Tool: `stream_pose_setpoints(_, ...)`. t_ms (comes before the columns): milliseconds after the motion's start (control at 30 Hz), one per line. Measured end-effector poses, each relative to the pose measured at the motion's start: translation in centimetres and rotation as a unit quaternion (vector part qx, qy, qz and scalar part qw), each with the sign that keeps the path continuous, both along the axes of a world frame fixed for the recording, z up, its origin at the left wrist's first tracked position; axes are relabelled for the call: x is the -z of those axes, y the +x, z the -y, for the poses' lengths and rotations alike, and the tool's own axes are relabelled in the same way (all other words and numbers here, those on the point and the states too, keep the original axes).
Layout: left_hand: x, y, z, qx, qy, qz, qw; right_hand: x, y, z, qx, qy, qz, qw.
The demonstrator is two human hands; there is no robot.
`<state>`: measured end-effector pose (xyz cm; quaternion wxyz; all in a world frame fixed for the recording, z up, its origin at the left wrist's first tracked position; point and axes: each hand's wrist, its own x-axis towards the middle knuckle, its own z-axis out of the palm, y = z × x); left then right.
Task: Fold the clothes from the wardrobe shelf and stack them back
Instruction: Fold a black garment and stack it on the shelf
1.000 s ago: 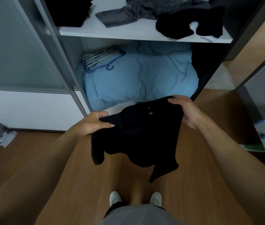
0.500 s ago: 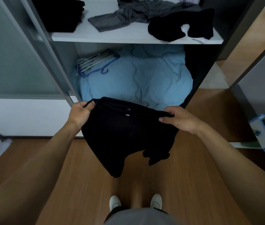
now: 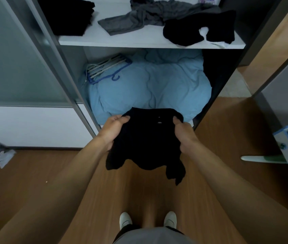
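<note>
A black garment [image 3: 146, 141] was held above the wooden floor [image 3: 51, 173], near the wardrobe, its upper corners clamped by the left hand [image 3: 113, 131] and right hand [image 3: 183, 136]. It was bunched, two uneven ends drooping; small pale marks were seen near its top.

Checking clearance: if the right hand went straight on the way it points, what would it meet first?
Probably the blue duvet, which lies just beyond the black garment that the right hand grips; depth is unclear.
</note>
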<state>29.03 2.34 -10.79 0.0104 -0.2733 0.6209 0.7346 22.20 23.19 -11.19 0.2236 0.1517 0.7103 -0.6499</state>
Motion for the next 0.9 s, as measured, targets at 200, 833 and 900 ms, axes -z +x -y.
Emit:
stream_pose_setpoints(200, -0.5, -0.5, -4.0, 0.067, 0.047, -0.033, 0.996, -0.6, 1.8, 2.9, -0.055, -0.025, -0.014, 0.998)
stream_pose_setpoints(833, -1.0, -0.2, -4.5, 0.132, -0.122, -0.115, 0.977, -4.3, 2.3, 2.3, -0.13, -0.047, 0.007, 0.99)
stream_pose_setpoints(900, -0.9, -0.2, -4.5, 0.164, -0.123, -0.101, 0.974, -4.2, 2.4, 2.5, -0.133, -0.027, -0.005, 0.991)
